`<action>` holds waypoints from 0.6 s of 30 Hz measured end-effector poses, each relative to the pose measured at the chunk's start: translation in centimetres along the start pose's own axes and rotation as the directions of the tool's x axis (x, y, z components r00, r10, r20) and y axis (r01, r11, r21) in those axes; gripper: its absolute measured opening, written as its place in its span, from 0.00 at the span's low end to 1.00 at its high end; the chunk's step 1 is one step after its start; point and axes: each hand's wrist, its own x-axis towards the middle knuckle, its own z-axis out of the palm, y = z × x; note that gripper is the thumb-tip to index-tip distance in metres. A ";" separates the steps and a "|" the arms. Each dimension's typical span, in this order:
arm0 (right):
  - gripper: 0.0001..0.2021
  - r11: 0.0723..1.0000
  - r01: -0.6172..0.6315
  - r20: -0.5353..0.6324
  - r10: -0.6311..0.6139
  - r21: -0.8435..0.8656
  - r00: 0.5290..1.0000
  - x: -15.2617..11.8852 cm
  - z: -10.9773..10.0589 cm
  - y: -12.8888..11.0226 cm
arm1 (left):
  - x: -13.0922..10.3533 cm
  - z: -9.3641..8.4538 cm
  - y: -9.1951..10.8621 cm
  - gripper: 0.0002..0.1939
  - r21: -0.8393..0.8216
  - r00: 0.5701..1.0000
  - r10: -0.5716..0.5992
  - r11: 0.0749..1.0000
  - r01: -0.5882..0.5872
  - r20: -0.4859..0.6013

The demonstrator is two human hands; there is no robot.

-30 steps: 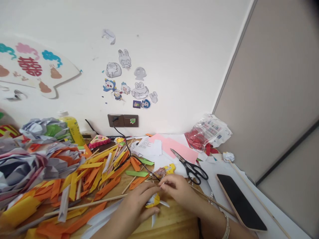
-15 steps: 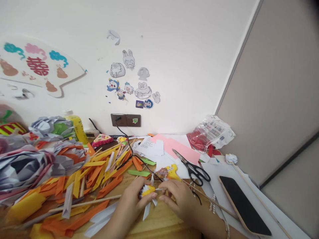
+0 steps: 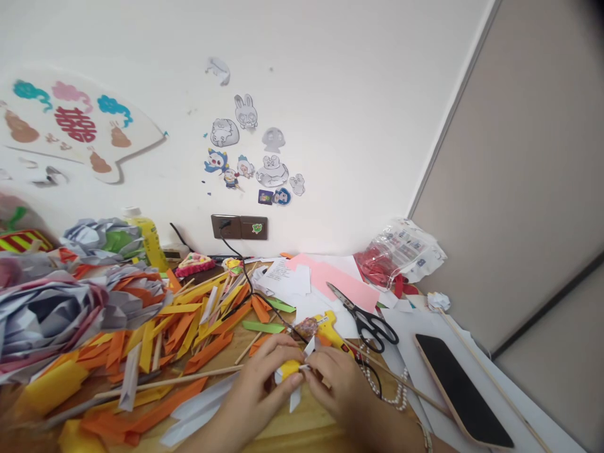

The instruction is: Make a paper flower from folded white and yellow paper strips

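Observation:
Near the bottom centre, my left hand [image 3: 264,387] is closed round a small yellow and white paper piece [image 3: 287,370]. My right hand [image 3: 337,377] meets it from the right, its fingers pinching a white paper strip of the same piece. White paper tips [image 3: 295,399] stick out below and above between the hands. A yellow tool [image 3: 328,324], which looks like a glue gun, lies just behind my right hand, partly hidden by it. Beads on a string [image 3: 400,397] lie to the right of that hand.
Folded orange and yellow strips [image 3: 189,327] cover the left side, beside crumpled paper flowers [image 3: 51,314]. Black scissors [image 3: 368,321], a phone [image 3: 462,390] and thin sticks [image 3: 491,371] lie at the right. A black cable [image 3: 243,261] runs from the wall socket [image 3: 239,227].
Both hands have moved slightly nearer each other around the paper piece, and my right fingers now touch it. The piece has turned a little, and more of the yellow tool and beads shows.

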 end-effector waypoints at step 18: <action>0.10 0.987 0.163 -0.023 -0.163 0.013 0.986 -0.3 0.3 -0.5 | 0.4 0.4 0.3 0.11 0.040 0.978 -0.201 0.978 0.203 -0.062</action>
